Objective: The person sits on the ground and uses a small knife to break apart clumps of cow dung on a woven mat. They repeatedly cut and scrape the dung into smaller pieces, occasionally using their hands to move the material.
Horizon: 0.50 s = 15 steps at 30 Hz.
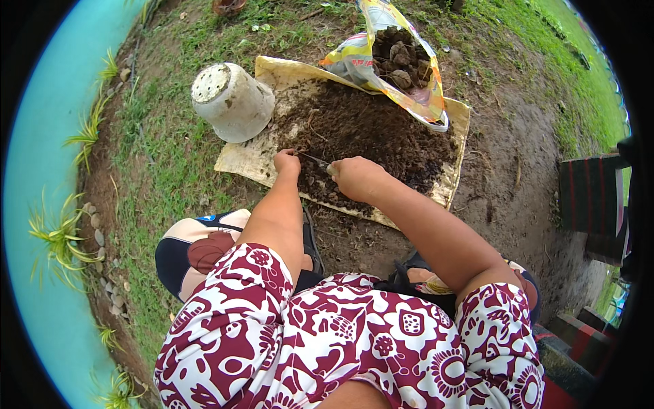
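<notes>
Dark crumbly soil (368, 128) lies spread over a pale woven sack (456, 191) on the ground before me. My right hand (357, 176) is closed round the pale handle of a thin-bladed tool (316, 160), perhaps a knife. The blade points left, towards my left hand (287, 161), whose fingers are bent at its tip; whether they hold anything is too small to tell. A whitish plastic pot (240, 105) with holes in its base leans tilted at the sack's left. At the far edge, an open plastic bag (352, 57) holds brown clods (401, 61).
Grass (168, 148) and bare earth (516, 179) surround the sack. Along a turquoise wall (46, 138) at the left stand spiky plants (59, 235) and small stones (98, 237). Dark blocks with red stripes (590, 194) stand at the right. A brown object (228, 6) lies at the top.
</notes>
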### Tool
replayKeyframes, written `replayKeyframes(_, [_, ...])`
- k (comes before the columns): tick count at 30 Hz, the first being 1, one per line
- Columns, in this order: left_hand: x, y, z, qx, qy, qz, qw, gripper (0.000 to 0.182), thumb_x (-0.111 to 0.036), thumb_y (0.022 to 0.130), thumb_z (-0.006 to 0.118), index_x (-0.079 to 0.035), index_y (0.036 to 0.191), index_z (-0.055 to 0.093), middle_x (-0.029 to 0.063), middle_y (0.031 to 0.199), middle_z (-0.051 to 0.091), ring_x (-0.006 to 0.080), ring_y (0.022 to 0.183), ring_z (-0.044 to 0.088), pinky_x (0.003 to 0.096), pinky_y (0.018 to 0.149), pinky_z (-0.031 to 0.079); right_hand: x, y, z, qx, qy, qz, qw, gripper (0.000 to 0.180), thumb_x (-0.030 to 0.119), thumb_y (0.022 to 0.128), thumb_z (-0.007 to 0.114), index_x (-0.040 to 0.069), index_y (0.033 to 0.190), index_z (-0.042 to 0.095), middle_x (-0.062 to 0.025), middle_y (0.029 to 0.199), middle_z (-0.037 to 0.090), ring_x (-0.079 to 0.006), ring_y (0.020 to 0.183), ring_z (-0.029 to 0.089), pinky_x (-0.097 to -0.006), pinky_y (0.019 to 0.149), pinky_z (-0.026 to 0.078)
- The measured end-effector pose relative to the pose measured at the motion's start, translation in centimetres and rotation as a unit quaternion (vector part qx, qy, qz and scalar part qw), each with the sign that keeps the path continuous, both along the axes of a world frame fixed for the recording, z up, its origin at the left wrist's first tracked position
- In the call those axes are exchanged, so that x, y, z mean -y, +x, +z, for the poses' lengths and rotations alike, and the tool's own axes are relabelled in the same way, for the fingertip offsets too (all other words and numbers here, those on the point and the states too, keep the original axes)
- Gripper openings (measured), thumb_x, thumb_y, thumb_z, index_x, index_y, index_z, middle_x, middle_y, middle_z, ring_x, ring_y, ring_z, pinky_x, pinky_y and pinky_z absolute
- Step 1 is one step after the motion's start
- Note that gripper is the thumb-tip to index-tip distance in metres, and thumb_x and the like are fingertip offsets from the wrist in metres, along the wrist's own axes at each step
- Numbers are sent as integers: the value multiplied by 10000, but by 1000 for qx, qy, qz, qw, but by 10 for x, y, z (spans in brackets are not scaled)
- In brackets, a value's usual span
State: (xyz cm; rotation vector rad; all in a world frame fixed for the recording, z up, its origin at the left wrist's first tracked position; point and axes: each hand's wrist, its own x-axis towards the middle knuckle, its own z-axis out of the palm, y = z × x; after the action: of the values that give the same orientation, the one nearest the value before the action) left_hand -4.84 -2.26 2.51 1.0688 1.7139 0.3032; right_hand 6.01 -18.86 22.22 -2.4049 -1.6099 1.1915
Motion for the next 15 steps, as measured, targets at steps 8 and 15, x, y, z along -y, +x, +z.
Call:
replayKeyframes(8, [-5, 3, -11, 185, -44, 278, 942, 229, 36, 896, 400, 53, 847, 622, 27, 589, 306, 141, 469, 87, 310, 433, 191, -2, -29, 7, 62, 10, 75, 995, 305, 117, 868, 485, -7, 1137, 558, -174, 943, 683, -309, 881, 676, -408, 713, 544])
replayKeyframes(15, [3, -1, 6, 58, -20, 121, 991, 221, -7, 935, 434, 27, 1057, 614, 75, 656, 463, 150, 441, 215, 325, 430, 276, -2, -45, -1, 87, -29, 98, 991, 483, 93, 874, 458, -11, 1344, 421, -145, 915, 692, -299, 831, 683, -402, 679, 545])
